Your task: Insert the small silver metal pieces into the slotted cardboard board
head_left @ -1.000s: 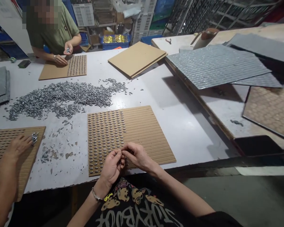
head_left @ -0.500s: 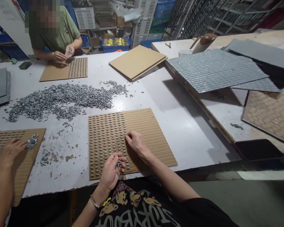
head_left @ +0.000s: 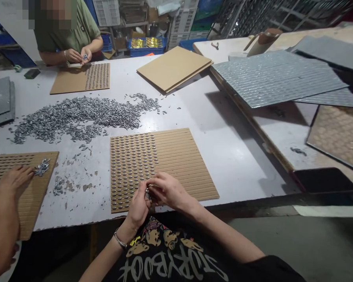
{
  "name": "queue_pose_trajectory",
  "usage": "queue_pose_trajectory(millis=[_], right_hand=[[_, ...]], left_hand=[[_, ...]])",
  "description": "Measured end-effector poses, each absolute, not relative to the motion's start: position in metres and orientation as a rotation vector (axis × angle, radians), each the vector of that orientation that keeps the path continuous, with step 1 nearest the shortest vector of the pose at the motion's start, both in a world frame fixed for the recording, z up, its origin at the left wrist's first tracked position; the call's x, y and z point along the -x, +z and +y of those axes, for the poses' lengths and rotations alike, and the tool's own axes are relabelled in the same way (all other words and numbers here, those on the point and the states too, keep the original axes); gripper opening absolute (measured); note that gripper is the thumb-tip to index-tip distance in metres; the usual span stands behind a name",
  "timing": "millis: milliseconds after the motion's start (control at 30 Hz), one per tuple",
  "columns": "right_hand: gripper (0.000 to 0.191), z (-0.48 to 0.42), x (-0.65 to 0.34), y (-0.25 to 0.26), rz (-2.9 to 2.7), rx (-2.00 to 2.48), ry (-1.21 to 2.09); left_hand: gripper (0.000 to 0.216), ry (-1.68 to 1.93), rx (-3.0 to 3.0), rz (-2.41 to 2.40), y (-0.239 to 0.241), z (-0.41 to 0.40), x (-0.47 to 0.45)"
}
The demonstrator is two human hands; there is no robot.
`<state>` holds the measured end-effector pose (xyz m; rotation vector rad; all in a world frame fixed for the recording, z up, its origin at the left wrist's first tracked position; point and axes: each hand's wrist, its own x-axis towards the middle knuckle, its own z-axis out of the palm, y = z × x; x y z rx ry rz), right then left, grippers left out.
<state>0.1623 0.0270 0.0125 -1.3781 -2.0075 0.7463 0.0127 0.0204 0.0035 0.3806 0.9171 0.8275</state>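
Observation:
My left hand (head_left: 138,205) is curled round a small heap of grey, spindle-shaped metal pieces (head_left: 147,192). Against it, my right hand (head_left: 171,191) has its fingers bent together at those pieces; what lies between its fingertips is hidden. Both hands are over the near edge of a ridged brown cardboard sheet (head_left: 188,168). On the left part of that sheet, the same kind of pieces sit in regular rows, while bare ridges show on its right part.
A large pile of loose metal pieces (head_left: 88,113) lies beyond the sheet. At left, a co-worker's hand (head_left: 14,182) rests over another ridged sheet (head_left: 42,196). Across the table another person works at a board (head_left: 67,84). Stacked cardboard (head_left: 173,68), grey ridged sheets (head_left: 279,78) and a phone (head_left: 323,180) are at right.
My right hand has moved from the row edge on the sheet down and left to my left hand, and its fingers now meet the pieces there. The view has shifted slightly.

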Motion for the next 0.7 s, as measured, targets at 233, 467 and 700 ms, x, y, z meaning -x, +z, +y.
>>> queue_pose_trajectory(millis=[233,467,700], right_hand=[[0.011,0.012,-0.162,0.005,-2.129,1.398,0.632],[0.008,0.008,-0.168,0.006,-1.961,1.453,0.844],[0.009,0.009,-0.164,0.016,-1.612,1.441,1.192]], left_hand=[[0.053,0.660,-0.525,0.959,0.001,0.016,-0.017],[0.035,0.583,-0.788,1.051,-0.001,0.021,-0.007],[0.033,0.595,-0.841,1.058,0.003,0.021,0.002]])
